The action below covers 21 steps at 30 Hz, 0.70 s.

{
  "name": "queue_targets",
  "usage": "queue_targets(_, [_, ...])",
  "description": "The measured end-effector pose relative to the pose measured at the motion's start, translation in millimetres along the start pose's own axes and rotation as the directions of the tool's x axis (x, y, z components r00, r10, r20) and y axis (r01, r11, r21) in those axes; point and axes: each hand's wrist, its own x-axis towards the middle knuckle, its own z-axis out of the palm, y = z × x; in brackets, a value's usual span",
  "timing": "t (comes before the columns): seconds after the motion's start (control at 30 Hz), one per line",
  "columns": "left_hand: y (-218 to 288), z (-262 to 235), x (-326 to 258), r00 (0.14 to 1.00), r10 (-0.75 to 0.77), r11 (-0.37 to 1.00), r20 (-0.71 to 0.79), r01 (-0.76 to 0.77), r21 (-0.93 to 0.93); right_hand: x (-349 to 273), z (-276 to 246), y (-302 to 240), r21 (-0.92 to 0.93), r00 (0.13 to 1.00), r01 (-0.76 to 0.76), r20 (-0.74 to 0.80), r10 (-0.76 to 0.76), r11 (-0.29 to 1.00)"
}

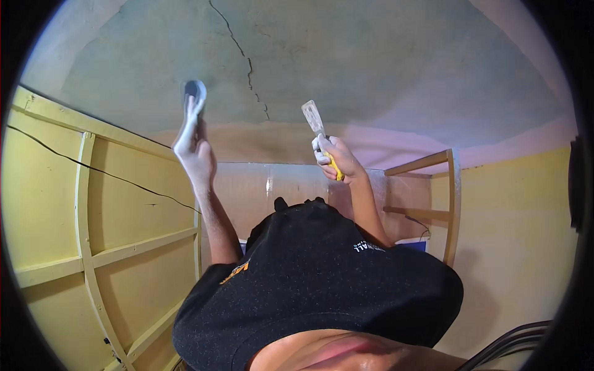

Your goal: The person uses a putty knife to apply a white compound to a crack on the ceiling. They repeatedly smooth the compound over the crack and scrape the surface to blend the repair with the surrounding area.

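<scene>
My right hand [337,158], white dust on its fingers, is wrapped round the yellow handle of a putty knife [313,117]. The knife's blade is smeared with pale filler and points up. On the left, my white-coated left hand [197,145] is raised, its fingers together against a dark, round-ended piece with a pale rim [194,90]; motion blur hides what kind it is. Above both hands spreads a grey-green plastered surface [371,55]. A jagged dark crack [249,69] runs down it between the two hands. Contact between either tool and this surface cannot be told.
A yellow panelled partition with wooden battens [86,204] stands on the left, a thin black cable [93,167] crossing it. Toward the right are a wooden frame [453,204] and a yellow wall [520,210]. Black cables [513,340] curve in at the lower right.
</scene>
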Motion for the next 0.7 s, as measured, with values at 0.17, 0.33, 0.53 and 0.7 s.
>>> queue_targets(0.17, [-55,-1,102,0.95,0.09,0.995,-0.3,-0.072,0.068,-21,-3,10,-0.007,0.995,0.067,-0.074,-0.067,0.998])
queue_targets(0.33, [-60,26,112,0.911,0.198,0.977,-0.362,-0.157,0.141,-35,9,11,-0.053,0.956,0.141,-0.25,-0.15,0.989])
queue_targets(0.53, [-31,47,71,0.935,0.285,0.952,-0.212,-0.302,-0.052,-57,22,-4,-0.2,0.887,0.245,-0.35,-0.303,0.949])
queue_targets(0.7, [-3,63,44,0.968,0.247,0.967,-0.048,-0.243,0.072,-75,57,-36,-0.143,0.85,0.407,-0.302,-0.431,0.902])
